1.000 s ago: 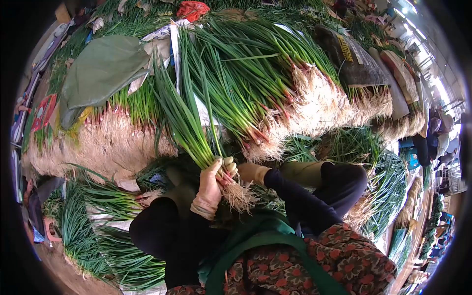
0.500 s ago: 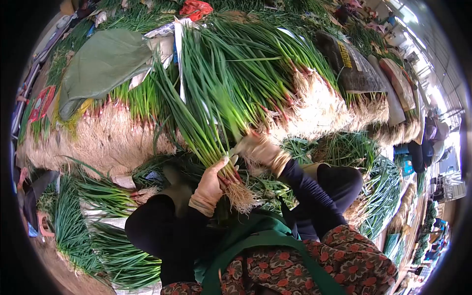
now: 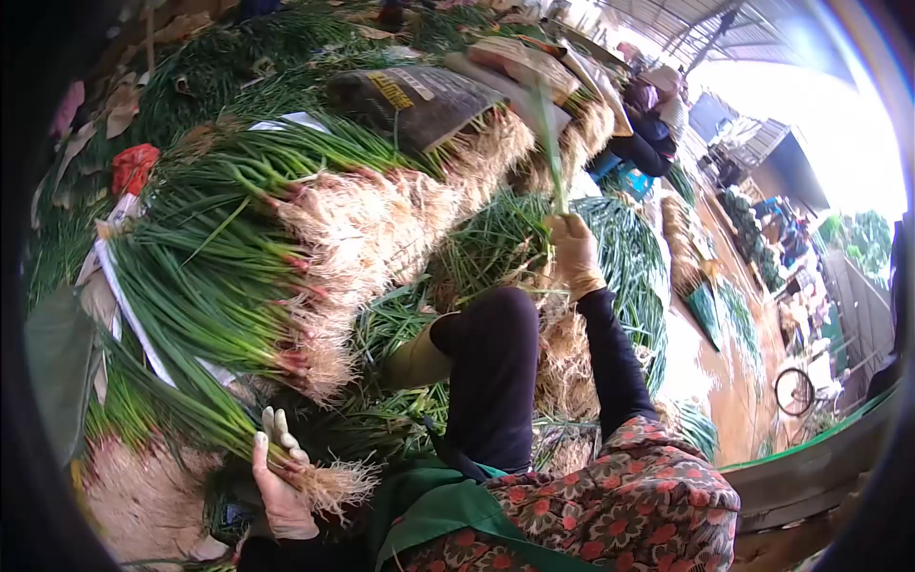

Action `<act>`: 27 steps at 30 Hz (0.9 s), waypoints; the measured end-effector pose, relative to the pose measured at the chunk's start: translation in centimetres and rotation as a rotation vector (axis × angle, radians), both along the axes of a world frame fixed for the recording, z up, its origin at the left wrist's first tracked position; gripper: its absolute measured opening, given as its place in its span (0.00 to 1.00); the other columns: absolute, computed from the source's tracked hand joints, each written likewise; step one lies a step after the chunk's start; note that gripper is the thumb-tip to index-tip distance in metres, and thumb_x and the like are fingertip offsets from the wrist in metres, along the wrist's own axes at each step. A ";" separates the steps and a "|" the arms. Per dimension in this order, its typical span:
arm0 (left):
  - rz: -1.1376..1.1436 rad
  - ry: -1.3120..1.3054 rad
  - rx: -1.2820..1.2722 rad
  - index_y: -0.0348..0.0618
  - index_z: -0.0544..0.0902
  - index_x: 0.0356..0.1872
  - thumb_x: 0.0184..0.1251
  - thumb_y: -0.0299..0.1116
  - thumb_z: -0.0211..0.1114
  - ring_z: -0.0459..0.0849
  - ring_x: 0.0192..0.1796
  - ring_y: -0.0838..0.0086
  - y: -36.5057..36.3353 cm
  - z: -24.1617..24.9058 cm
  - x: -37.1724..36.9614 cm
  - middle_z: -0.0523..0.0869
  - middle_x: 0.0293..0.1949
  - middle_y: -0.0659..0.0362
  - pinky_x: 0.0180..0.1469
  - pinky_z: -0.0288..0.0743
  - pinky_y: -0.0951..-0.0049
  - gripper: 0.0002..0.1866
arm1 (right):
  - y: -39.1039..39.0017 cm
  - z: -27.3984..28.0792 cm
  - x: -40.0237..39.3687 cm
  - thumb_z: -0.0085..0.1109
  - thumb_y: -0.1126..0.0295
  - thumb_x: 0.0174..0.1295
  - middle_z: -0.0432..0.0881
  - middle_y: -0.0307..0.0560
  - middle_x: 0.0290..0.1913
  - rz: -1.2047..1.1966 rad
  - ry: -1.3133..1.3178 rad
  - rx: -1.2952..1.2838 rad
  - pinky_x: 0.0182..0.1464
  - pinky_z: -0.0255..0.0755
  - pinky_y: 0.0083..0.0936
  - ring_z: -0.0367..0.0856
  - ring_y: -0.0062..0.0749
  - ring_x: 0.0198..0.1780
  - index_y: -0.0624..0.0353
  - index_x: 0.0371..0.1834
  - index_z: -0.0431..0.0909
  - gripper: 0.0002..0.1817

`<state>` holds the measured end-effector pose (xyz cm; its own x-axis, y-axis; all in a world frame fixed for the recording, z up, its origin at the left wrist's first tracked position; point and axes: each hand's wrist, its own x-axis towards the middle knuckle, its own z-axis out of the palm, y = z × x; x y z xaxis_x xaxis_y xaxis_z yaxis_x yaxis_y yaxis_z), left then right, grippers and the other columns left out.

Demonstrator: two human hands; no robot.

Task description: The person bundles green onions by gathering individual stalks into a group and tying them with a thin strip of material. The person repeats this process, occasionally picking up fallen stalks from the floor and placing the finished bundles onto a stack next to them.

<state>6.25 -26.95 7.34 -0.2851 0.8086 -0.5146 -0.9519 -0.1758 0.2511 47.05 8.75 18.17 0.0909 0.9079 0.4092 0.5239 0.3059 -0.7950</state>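
My left hand [image 3: 282, 477], in a pale glove, cradles a bunch of green onions [image 3: 229, 419] low on the left. Its thumb and fingers reach round the stalks just above the pale roots [image 3: 334, 486], and the leaves trail up and left. Out to the right is my right hand [image 3: 574, 250], gloved and closed, with a long green strip [image 3: 545, 124], apparently an onion leaf, standing up from it. Motion blurs that strip. Beyond my left hand lies a large pile of green onions [image 3: 210, 257], roots [image 3: 353, 238] facing me.
A dark printed sack [image 3: 415, 100] covers more onions behind the pile. Loose green leaves [image 3: 496, 238] lie around my bent knee [image 3: 491, 353]. A red net bag [image 3: 133, 169] sits far left, and another person [image 3: 653, 119] crouches at the upper right.
My view has swung to the right. The right hand has moved away from the bunch, out to the right with the green strip. My left hand still holds the bunch, its fingers looser.
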 end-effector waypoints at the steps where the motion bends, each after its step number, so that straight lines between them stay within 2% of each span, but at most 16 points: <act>1: -0.037 -0.046 0.015 0.52 0.72 0.61 0.70 0.38 0.54 0.76 0.31 0.83 -0.6 -1.9 -1.1 0.83 0.40 0.68 0.31 0.75 0.79 0.20 | -0.1 -0.1 3.4 0.55 0.59 0.62 0.80 0.53 0.27 -0.220 -0.305 -0.054 0.33 0.70 0.30 0.77 0.40 0.27 0.62 0.36 0.78 0.15; 2: -0.059 -0.101 0.258 0.52 0.69 0.64 0.71 0.36 0.52 0.71 0.26 0.85 -1.0 -2.9 -1.7 0.78 0.31 0.70 0.29 0.70 0.79 0.21 | 0.8 -2.6 8.7 0.53 0.54 0.60 0.80 0.61 0.32 -0.303 -0.605 -0.096 0.38 0.71 0.39 0.79 0.54 0.34 0.63 0.34 0.78 0.19; 3: -0.003 -0.137 0.271 0.46 0.73 0.58 0.72 0.33 0.51 0.64 0.22 0.85 -1.2 -2.3 -1.9 0.71 0.24 0.70 0.27 0.63 0.79 0.16 | 1.4 -3.7 12.4 0.52 0.52 0.58 0.80 0.61 0.36 -0.323 -0.821 -0.466 0.42 0.71 0.43 0.80 0.55 0.40 0.62 0.37 0.78 0.22; 4: 0.049 -0.075 0.317 0.45 0.73 0.51 0.71 0.32 0.51 0.61 0.22 0.85 -1.6 -1.8 -2.2 0.69 0.23 0.70 0.27 0.61 0.79 0.11 | 0.8 -5.3 14.8 0.53 0.49 0.54 0.81 0.61 0.38 -0.335 -0.954 -0.398 0.46 0.71 0.45 0.79 0.55 0.42 0.61 0.40 0.78 0.24; 6: 0.198 0.038 0.235 0.46 0.69 0.34 0.71 0.31 0.50 0.59 0.21 0.86 -2.5 3.0 -1.7 0.64 0.22 0.70 0.27 0.59 0.80 0.04 | 1.7 -5.4 15.5 0.51 0.57 0.62 0.82 0.54 0.42 -0.257 -1.110 -0.164 0.41 0.75 0.35 0.81 0.45 0.39 0.58 0.47 0.78 0.19; 7: 0.093 0.184 0.530 0.46 0.73 0.39 0.72 0.31 0.49 0.67 0.26 0.85 -3.2 2.4 -2.6 0.72 0.26 0.69 0.28 0.66 0.79 0.05 | 3.9 -6.7 15.5 0.51 0.61 0.65 0.83 0.49 0.42 -0.141 -1.217 -0.029 0.36 0.76 0.29 0.83 0.39 0.34 0.56 0.50 0.78 0.16; 9: 0.051 0.192 0.349 0.44 0.74 0.38 0.70 0.31 0.52 0.70 0.25 0.85 -3.6 4.3 -3.2 0.74 0.25 0.69 0.26 0.66 0.81 0.04 | -0.3 -0.6 3.6 0.53 0.70 0.63 0.84 0.43 0.37 0.149 -0.519 0.043 0.30 0.74 0.23 0.81 0.31 0.30 0.56 0.50 0.79 0.13; 11: 0.164 0.372 -0.077 0.42 0.74 0.37 0.67 0.29 0.56 0.72 0.25 0.83 -2.9 6.1 -1.0 0.75 0.24 0.68 0.25 0.65 0.82 0.03 | -4.3 1.0 -7.2 0.52 0.71 0.63 0.83 0.50 0.41 0.477 -0.090 -0.125 0.31 0.75 0.25 0.83 0.30 0.34 0.56 0.51 0.78 0.14; 13: 0.215 0.165 -0.028 0.42 0.77 0.34 0.64 0.32 0.58 0.75 0.25 0.76 -2.3 3.0 -1.0 0.75 0.22 0.64 0.25 0.68 0.77 0.05 | -7.8 -1.7 -16.3 0.58 0.71 0.60 0.82 0.38 0.35 0.781 -0.186 -0.249 0.36 0.73 0.20 0.78 0.21 0.34 0.57 0.48 0.80 0.13; 17: 0.170 -0.139 0.180 0.36 0.74 0.48 0.66 0.31 0.57 0.76 0.29 0.73 -2.4 -3.2 -1.0 0.76 0.25 0.63 0.34 0.72 0.71 0.13 | -12.3 -13.3 -30.3 0.54 0.57 0.62 0.83 0.50 0.32 1.190 -0.637 0.240 0.36 0.74 0.34 0.82 0.35 0.31 0.67 0.51 0.74 0.23; 19: 0.131 -0.025 0.177 0.37 0.70 0.57 0.68 0.32 0.55 0.77 0.33 0.71 -3.4 -3.5 -1.1 0.76 0.31 0.63 0.37 0.74 0.68 0.19 | -14.8 -13.4 -33.9 0.53 0.49 0.61 0.80 0.52 0.25 0.993 -1.189 0.089 0.30 0.74 0.40 0.82 0.40 0.26 0.66 0.49 0.74 0.28; 20: 0.141 0.011 0.157 0.37 0.70 0.58 0.69 0.33 0.54 0.78 0.35 0.70 -3.7 -3.7 -1.2 0.77 0.33 0.62 0.39 0.74 0.67 0.19 | -15.3 -16.5 -34.8 0.52 0.43 0.60 0.77 0.47 0.18 0.838 -1.225 0.370 0.24 0.72 0.39 0.79 0.35 0.20 0.64 0.43 0.76 0.30; 22: 0.164 0.094 0.043 0.36 0.70 0.58 0.70 0.34 0.52 0.80 0.41 0.67 -3.9 -2.5 -1.0 0.80 0.41 0.58 0.42 0.76 0.67 0.19 | -16.6 -16.4 -35.1 0.53 0.45 0.59 0.77 0.45 0.18 0.823 -1.371 0.468 0.22 0.71 0.37 0.77 0.33 0.18 0.63 0.39 0.76 0.27; 25: 0.149 0.105 -0.041 0.37 0.71 0.58 0.70 0.35 0.52 0.80 0.41 0.65 -2.6 0.1 -0.2 0.80 0.46 0.54 0.43 0.77 0.67 0.19 | -18.7 -12.7 -34.0 0.54 0.57 0.56 0.76 0.46 0.18 1.030 -0.959 0.125 0.19 0.70 0.38 0.77 0.37 0.19 0.62 0.50 0.73 0.23; 26: 0.050 0.227 -0.007 0.33 0.74 0.54 0.71 0.34 0.49 0.81 0.49 0.63 -2.8 -1.7 -0.7 0.81 0.48 0.50 0.51 0.77 0.65 0.17 | -20.2 -12.0 -33.1 0.54 0.61 0.56 0.75 0.46 0.18 1.110 -0.867 0.123 0.18 0.69 0.38 0.77 0.38 0.19 0.62 0.54 0.72 0.24; 27: -0.049 0.204 -0.008 0.32 0.73 0.55 0.72 0.35 0.49 0.80 0.52 0.62 -3.1 -0.5 -0.9 0.81 0.49 0.50 0.54 0.75 0.65 0.18 | -21.9 -13.8 -31.6 0.53 0.58 0.58 0.68 0.44 0.14 0.989 -0.835 0.696 0.13 0.60 0.32 0.70 0.32 0.14 0.64 0.47 0.74 0.21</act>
